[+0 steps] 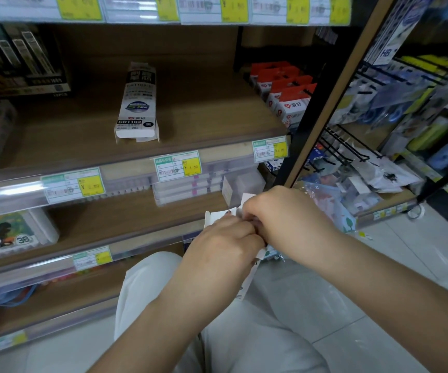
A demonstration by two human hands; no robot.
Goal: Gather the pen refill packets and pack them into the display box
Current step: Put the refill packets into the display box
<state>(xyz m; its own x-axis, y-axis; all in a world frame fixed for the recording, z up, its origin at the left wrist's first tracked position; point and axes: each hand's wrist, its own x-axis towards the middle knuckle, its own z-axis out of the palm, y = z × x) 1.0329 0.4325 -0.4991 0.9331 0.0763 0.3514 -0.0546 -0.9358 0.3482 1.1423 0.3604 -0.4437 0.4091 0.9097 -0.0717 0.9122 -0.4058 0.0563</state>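
My left hand and my right hand are pressed together in front of the shelves, both closed on a white cardboard piece, likely the display box, whose flaps stick out above and below my fingers. A white pen refill packet marked GR1103 lies alone on the middle of the wooden shelf, well above and left of my hands. A row of red-topped white packets stands at that shelf's right end. My hands hide what is inside the cardboard.
Black boxes stand at the shelf's left. Lower shelves hold clear pen cases and a rabbit-print box. Price tags line the shelf edges. A hook rack with hanging goods stands right. My knees are below.
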